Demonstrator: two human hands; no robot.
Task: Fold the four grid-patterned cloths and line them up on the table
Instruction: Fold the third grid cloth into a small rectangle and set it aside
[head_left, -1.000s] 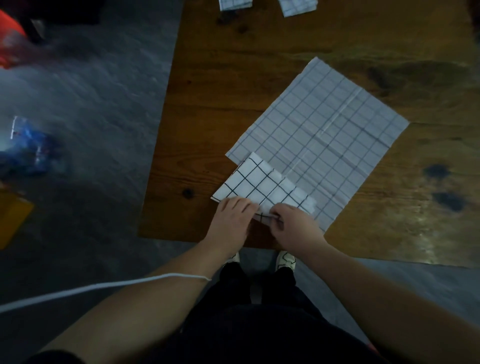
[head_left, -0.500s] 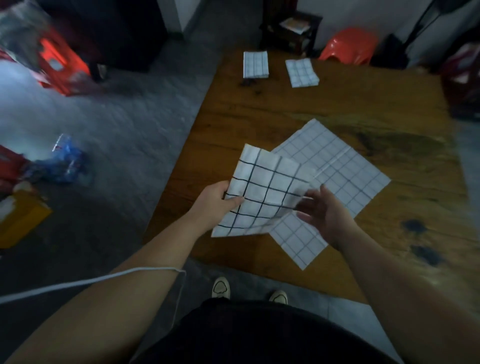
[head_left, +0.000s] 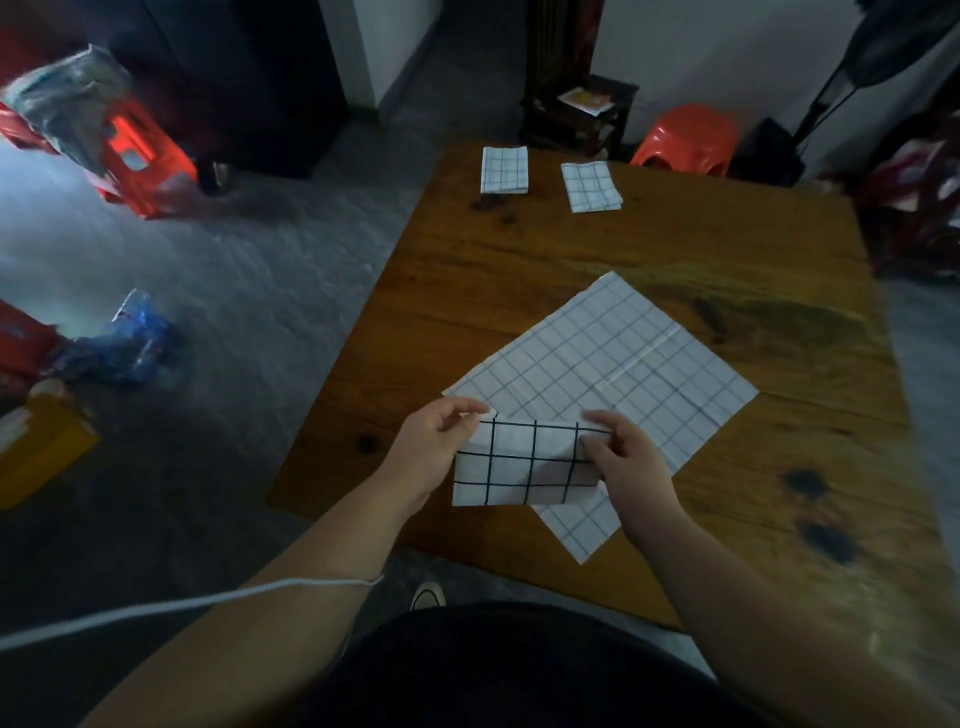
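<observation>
The left hand (head_left: 431, 452) and right hand (head_left: 631, 473) pinch opposite ends of the folded white dark-gridded cloth (head_left: 524, 473), its long axis crosswise, with the two small folded grid cloths (head_left: 504, 170) (head_left: 591, 187) well ahead.

Lighting: dim interior, cool cast. Brightest area: pale glare on the floor (head_left: 93, 249) at left. Tabletop (head_left: 649, 249): dull sheen on the middle and right grain, near edge in shade. Unfolded cloth (head_left: 623, 374): reads grey-blue, creases faintly lit. Sharpness: soft overall; red crate (head_left: 140, 156) and blue bag (head_left: 124, 348) smeared by blur. Edges: wide-angle bowing, dark lower corners.
</observation>
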